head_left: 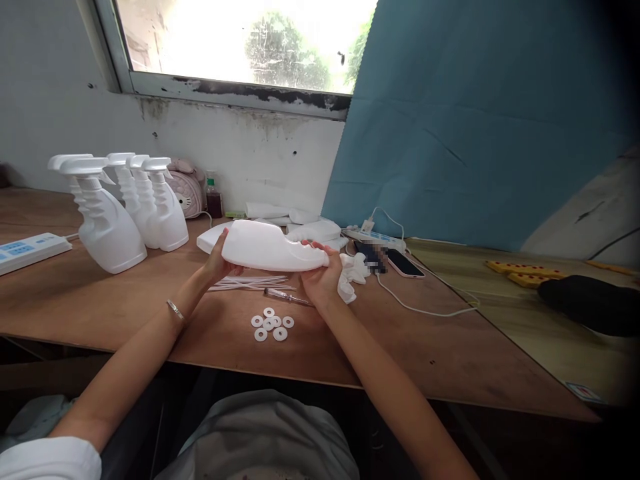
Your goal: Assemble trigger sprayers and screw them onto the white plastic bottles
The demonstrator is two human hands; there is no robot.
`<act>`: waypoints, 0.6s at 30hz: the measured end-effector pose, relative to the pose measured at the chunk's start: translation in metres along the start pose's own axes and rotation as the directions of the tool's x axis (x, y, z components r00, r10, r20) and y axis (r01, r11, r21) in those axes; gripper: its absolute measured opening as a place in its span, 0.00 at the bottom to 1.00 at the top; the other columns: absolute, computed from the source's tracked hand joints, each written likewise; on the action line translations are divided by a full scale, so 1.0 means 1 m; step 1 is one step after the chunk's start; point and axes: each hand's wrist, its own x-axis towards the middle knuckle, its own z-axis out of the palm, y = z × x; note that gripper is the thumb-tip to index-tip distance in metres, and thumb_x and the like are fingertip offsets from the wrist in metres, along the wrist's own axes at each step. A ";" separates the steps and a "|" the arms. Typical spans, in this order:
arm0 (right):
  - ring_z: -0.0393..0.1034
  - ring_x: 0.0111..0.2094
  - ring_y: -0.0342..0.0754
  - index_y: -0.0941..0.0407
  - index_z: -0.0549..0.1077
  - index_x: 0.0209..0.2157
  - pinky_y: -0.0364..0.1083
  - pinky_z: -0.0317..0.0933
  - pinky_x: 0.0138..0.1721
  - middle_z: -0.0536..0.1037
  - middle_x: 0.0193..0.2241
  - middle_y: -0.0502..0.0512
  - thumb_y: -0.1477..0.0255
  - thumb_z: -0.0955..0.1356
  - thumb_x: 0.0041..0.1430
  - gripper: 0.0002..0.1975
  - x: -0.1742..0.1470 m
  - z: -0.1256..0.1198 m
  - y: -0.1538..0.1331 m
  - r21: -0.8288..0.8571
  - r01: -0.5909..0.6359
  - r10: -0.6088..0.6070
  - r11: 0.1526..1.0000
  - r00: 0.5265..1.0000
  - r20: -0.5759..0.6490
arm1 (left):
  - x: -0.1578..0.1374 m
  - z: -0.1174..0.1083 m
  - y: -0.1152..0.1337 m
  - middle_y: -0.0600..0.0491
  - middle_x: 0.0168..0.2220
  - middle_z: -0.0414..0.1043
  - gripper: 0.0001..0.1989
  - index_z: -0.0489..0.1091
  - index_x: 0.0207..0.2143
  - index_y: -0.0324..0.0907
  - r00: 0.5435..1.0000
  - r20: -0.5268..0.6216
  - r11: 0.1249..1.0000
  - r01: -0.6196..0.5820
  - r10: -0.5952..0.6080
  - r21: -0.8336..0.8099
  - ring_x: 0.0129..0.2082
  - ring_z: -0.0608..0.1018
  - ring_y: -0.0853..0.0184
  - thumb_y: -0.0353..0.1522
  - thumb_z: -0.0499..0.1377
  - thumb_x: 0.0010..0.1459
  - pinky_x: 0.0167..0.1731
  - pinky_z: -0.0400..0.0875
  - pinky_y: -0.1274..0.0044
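A white plastic spray bottle body (265,247) lies sideways in the air between my hands, its base to the left and its neck to the right. My left hand (218,261) grips the base end. Around the neck, my right hand (323,273) is closed; the bottle's mouth is hidden by it. Beneath the bottle are thin white tubes (245,283) and a clear pen-like tool (287,296). Nearer the table edge lie several white ring washers (270,323). White trigger spray heads (353,273) are bunched beside my right hand.
Several bottles with trigger heads (113,230) stand at the left by a power strip (35,252). More white bottles (315,230) lie at the back. A phone (405,263) and cable are at right. A pink bag (185,190) and a dark bottle (214,200) stand by the wall.
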 end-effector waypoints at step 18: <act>0.70 0.33 0.39 0.56 0.72 0.30 0.38 0.67 0.32 0.75 0.31 0.48 0.57 0.65 0.49 0.16 0.005 -0.006 0.014 -0.073 -0.027 0.022 0.997 0.998 -0.067 | 0.003 0.002 0.004 0.58 0.24 0.68 0.23 0.61 0.50 0.45 0.965 -0.152 0.967 -0.232 0.214 -0.111 0.11 0.62 0.77 0.34 0.56 0.49 0.11 0.58 0.82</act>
